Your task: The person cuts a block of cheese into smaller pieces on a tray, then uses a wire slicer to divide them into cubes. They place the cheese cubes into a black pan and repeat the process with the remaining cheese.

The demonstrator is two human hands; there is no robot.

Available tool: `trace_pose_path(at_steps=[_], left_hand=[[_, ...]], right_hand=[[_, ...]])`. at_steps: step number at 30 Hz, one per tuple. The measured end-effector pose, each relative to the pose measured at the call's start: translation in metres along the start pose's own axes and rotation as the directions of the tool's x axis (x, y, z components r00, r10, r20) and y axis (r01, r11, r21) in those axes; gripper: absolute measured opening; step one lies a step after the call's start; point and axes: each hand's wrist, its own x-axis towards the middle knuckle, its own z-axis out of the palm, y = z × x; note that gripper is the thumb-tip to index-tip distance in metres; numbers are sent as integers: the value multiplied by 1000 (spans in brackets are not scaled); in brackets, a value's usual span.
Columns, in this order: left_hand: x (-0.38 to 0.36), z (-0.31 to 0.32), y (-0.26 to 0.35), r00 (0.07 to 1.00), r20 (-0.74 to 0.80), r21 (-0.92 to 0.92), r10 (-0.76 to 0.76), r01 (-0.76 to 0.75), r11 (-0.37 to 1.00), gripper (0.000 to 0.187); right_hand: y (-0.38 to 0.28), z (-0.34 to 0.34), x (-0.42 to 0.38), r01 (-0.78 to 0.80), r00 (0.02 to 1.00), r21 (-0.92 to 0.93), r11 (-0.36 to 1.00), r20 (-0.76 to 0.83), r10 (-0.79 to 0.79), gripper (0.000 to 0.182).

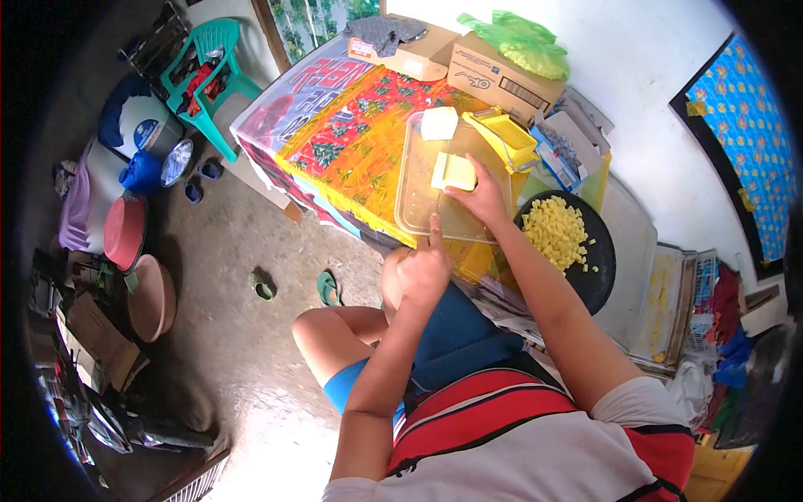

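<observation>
My left hand (425, 266) is closed round a thin knife, its index finger stretched along the tool; most of the knife is hidden. The narrow blade points at a pale yellow block (457, 172), which my right hand (481, 197) grips from the right between thumb and fingers. Under the block lies a clear plastic tray (410, 188) with small bits in it. A second pale block (439, 124) rests at the tray's far end. Beside the tray's far right corner is a yellow slicer (506, 138). Many small yellow cubes (554, 230) fill part of a round black pan (598, 272) on the right.
A patterned cloth (335, 159) covers the table. Cardboard boxes (493, 79) stand at its back, one under a green plastic bag (523, 46). Left on the floor are a green chair (213, 79), basins (150, 297) and slippers (328, 287). A metal tray (665, 309) is at the right.
</observation>
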Motion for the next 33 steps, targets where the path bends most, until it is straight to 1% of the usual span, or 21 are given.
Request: trace_pose_path(at_steps=[3, 6, 9, 15, 18, 21, 24, 27, 30, 33], left_hand=[[1, -2, 1, 999, 38, 5, -20, 20, 1000, 58], [2, 3, -1, 999, 39, -18, -22, 23, 1000, 58], [3, 4, -3, 999, 48, 14, -18, 18, 1000, 57], [5, 3, -6, 1000, -3, 43, 9, -9, 999, 54], [2, 9, -9, 998, -62, 28, 27, -25, 999, 54], [-3, 15, -8, 994, -99, 59, 55, -49, 997, 53], [-4, 24, -12, 986, -156, 23, 60, -57, 998, 54], [0, 17, -12, 996, -76, 1, 39, -39, 999, 54], [8, 0, -6, 998, 61, 21, -3, 2, 1000, 54], [9, -3, -4, 997, 72, 42, -11, 8, 999, 54]], right_hand=[[0, 0, -1, 5, 1000, 4, 1000, -1, -5, 88], [0, 0, 0, 12, 1000, 8, 1000, -3, -12, 89], [0, -1, 0, 3, 1000, 4, 1000, 0, -3, 89], [1, 0, -1, 16, 1000, 9, 1000, -17, -16, 89], [-2, -2, -1, 2, 1000, 8, 1000, -7, -2, 88], [-4, -3, -2, -4, 1000, 3, 1000, -7, 4, 88], [-3, -2, -2, -7, 1000, 7, 1000, -9, 8, 88], [-1, -1, -2, -17, 1000, 5, 1000, -2, 17, 88], [-1, 0, -1, -21, 1000, 9, 1000, -2, 21, 88], [-3, -1, -1, -18, 1000, 7, 1000, -4, 18, 87]])
